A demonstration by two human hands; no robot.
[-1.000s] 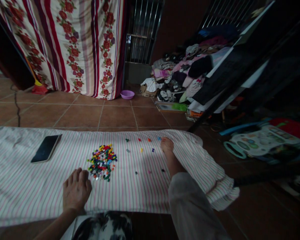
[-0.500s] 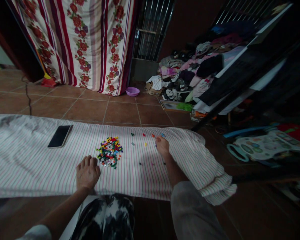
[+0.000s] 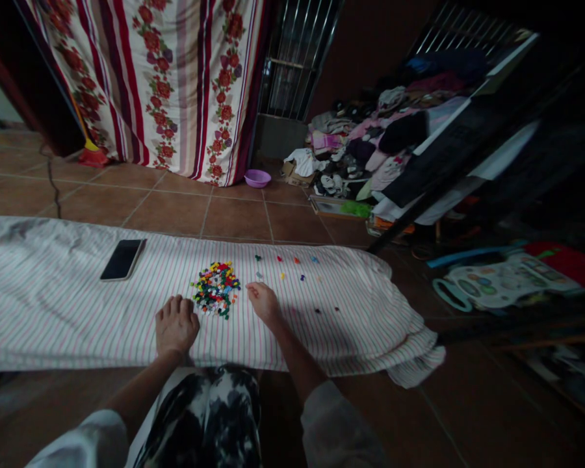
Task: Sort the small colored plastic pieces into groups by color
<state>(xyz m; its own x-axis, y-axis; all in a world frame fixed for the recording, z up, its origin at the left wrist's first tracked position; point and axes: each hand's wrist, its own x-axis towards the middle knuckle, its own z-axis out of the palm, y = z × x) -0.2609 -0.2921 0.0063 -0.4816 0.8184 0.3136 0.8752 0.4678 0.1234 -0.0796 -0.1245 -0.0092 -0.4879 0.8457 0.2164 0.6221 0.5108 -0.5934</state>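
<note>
Most beads [image 3: 216, 298] sit heaped at frame centre, a few sorted ones [image 3: 292, 270] lie to its right, right hand [image 3: 263, 302] loosely curled beside the heap, left hand [image 3: 176, 325] flat on the striped cloth [image 3: 53, 305]

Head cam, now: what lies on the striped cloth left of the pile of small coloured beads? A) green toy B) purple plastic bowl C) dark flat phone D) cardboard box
C: the dark flat phone lies on the pink-striped white cloth, left of the pile of small coloured beads.
</note>
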